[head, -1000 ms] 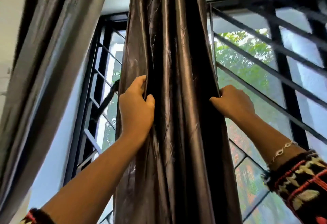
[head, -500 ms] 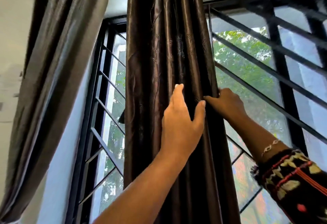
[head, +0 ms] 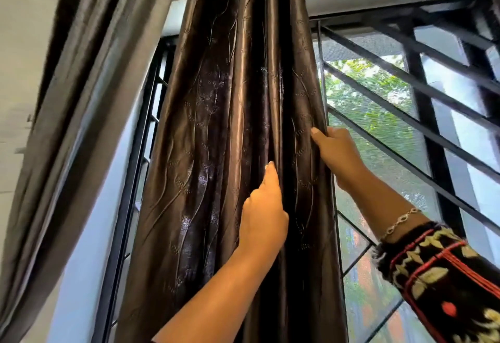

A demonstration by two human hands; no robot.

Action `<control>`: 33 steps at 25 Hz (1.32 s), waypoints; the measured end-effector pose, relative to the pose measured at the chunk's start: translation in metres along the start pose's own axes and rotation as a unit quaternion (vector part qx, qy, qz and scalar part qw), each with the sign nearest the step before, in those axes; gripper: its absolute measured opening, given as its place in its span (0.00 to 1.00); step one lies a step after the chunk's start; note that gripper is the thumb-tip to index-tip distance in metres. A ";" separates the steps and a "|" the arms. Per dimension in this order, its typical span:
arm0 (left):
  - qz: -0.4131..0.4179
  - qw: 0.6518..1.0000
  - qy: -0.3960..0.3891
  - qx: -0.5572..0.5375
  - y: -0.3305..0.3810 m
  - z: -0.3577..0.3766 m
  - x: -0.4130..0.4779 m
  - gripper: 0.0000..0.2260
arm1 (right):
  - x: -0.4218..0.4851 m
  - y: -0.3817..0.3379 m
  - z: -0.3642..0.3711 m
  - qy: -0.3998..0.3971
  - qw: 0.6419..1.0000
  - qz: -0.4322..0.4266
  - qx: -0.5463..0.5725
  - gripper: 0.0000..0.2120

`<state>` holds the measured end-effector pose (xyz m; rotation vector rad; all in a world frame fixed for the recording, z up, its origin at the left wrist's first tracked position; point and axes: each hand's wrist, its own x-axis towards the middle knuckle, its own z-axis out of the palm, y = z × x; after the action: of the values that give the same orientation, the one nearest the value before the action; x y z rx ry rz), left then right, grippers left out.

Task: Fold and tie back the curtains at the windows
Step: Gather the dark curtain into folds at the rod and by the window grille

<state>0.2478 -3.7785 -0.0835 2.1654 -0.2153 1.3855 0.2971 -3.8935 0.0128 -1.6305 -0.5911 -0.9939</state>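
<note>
While the right hand point(head: 336, 153) pinches the curtain point(head: 216, 126) by its edge, thumb in front, push the left hand point(head: 263, 215), fingers point(head: 270, 173) straight inside a pleat just beside it, across; stack folds evenly.

I see dark brown curtain point(head: 216, 139) centre frame: glossy satin, embossed leaf-and-vine pattern. Hangs from top, bunched into narrow vertical pleats, spreading wider toward bottom. Not tied. Barred window point(head: 422, 93) behind it, panes exposed on both sides. Grey curtain point(head: 89, 85) on my left: plain, slight sheen, hanging slanted in loose folds, apart from brown one, also untied.
</note>
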 end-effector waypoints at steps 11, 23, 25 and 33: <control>0.029 0.995 -0.046 0.081 0.004 0.009 0.001 0.32 | -0.017 -0.027 0.041 -0.025 0.988 -0.056 -0.142 0.21; -0.090 0.995 0.013 -0.047 -0.035 -0.013 -0.003 0.29 | -0.024 -0.020 0.059 -0.006 0.993 -0.015 -0.116 0.12; -0.069 0.998 -0.002 -0.001 -0.026 -0.007 -0.010 0.30 | -0.024 -0.021 0.063 -0.001 0.988 -0.055 -0.147 0.10; -0.018 0.996 -0.060 0.070 -0.013 -0.001 -0.013 0.30 | -0.026 -0.033 0.069 -0.050 0.980 -0.047 -0.189 0.21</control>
<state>0.2468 -3.7690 -0.0994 2.3590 -0.1258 1.2862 0.2786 -3.8158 0.0039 -2.0115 -0.5754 -1.1508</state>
